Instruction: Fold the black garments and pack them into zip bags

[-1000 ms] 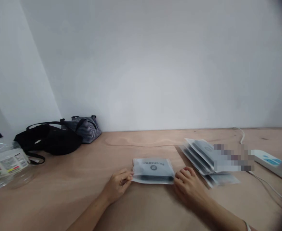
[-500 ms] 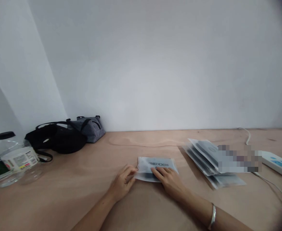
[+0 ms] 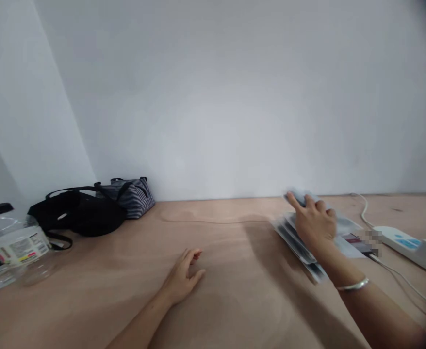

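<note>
The left hand (image 3: 184,274) rests empty on the table (image 3: 235,300), its fingers loosely curled and a little apart. Farther right, the right hand (image 3: 313,220) hangs over the stack (image 3: 296,244) with its fingers seemingly pinched on a blurred pouch (image 3: 296,196) at the far edge, so this looks like the laying-down step, which calls for setting it square on the pile. The bottle (image 3: 12,242) looks near empty, and the two bags (image 3: 78,215) by the wall hide their contents.
</note>
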`<state>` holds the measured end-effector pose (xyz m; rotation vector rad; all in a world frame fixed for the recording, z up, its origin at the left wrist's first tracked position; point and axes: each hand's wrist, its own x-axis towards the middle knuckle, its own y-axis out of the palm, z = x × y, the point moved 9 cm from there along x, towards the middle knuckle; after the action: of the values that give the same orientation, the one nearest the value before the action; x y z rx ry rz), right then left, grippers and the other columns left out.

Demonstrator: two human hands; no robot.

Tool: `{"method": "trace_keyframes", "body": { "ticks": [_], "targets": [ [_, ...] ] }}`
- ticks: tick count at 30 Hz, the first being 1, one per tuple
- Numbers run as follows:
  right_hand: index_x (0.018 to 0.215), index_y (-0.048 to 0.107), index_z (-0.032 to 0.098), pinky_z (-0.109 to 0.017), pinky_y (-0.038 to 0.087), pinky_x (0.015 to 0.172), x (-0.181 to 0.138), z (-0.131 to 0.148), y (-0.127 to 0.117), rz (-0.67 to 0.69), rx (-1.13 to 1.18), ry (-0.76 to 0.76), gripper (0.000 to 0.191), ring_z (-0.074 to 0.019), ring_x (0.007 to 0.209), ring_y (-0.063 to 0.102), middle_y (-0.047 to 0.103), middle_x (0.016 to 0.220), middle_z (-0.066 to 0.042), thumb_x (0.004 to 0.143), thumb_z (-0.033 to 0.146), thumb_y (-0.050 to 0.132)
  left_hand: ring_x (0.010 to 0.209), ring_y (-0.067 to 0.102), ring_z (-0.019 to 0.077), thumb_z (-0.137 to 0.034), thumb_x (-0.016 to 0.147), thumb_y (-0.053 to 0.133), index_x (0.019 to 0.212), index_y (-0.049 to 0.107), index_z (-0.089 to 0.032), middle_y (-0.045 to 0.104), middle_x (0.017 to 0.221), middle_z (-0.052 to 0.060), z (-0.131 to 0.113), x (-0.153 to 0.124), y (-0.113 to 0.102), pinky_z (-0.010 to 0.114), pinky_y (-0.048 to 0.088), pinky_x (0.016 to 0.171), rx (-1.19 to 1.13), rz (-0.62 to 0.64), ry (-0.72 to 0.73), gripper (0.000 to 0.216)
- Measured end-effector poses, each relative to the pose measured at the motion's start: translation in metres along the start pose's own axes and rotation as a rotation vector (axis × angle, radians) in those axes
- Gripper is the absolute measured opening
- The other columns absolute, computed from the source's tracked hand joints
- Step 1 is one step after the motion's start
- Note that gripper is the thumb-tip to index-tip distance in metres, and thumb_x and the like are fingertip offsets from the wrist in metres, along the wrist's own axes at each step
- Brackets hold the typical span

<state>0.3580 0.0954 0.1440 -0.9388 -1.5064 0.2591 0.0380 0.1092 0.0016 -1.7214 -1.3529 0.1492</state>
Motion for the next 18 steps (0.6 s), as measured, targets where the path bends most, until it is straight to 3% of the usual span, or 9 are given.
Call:
{"method": "trace_keyframes", "body": {
  "ticks": [5,8,12,18],
  "targets": [
    [0.123,0.043,0.025,-0.042,0.030,0.071,-0.008,-0.010,0.079,0.377,-0.010,0.064,0.043,-0.0312,0.094,0.048,0.057,0.098,-0.016,0.085,0.012,0.029,0.093,0.051,0.0190,-0.021,0.078,0.052,0.105,0.048,-0.024,0.051,0.098,0.003,-0.006,0.000,0.001,0.035,0.042,0.084,0.024,0.053,0.018,0.027],
    [0.127,0.039,0.023,-0.043,0.030,0.073,-0.021,-0.005,0.103,0.497,-0.006,0.059,0.045,-0.0329,0.098,0.047,0.055,0.105,-0.018,0.084,0.012,0.031,0.091,0.051,0.0188,-0.022,0.079,0.051,0.099,0.051,-0.023,0.051,0.094,0.003,-0.009,0.000,0.002,0.034,0.041,0.083,0.033,0.079,0.019,0.020],
    [0.128,0.037,0.021,-0.043,0.033,0.073,-0.024,-0.002,0.103,0.477,0.023,0.033,0.047,-0.0333,0.100,0.048,0.057,0.104,-0.018,0.082,0.013,0.031,0.089,0.051,0.0188,-0.025,0.080,0.050,0.096,0.053,-0.022,0.051,0.092,0.003,-0.011,0.001,0.002,0.034,0.041,0.081,0.031,0.084,0.009,0.017],
    [0.110,0.051,0.006,-0.042,0.035,0.068,-0.017,0.002,0.065,0.229,0.045,0.008,0.038,-0.0306,0.085,0.053,0.061,0.086,-0.020,0.082,0.007,0.025,0.091,0.051,0.0192,-0.027,0.081,0.049,0.097,0.054,-0.023,0.052,0.094,0.003,-0.017,0.000,0.000,0.034,0.042,0.082,0.031,0.079,0.017,0.017]
  ]
}}
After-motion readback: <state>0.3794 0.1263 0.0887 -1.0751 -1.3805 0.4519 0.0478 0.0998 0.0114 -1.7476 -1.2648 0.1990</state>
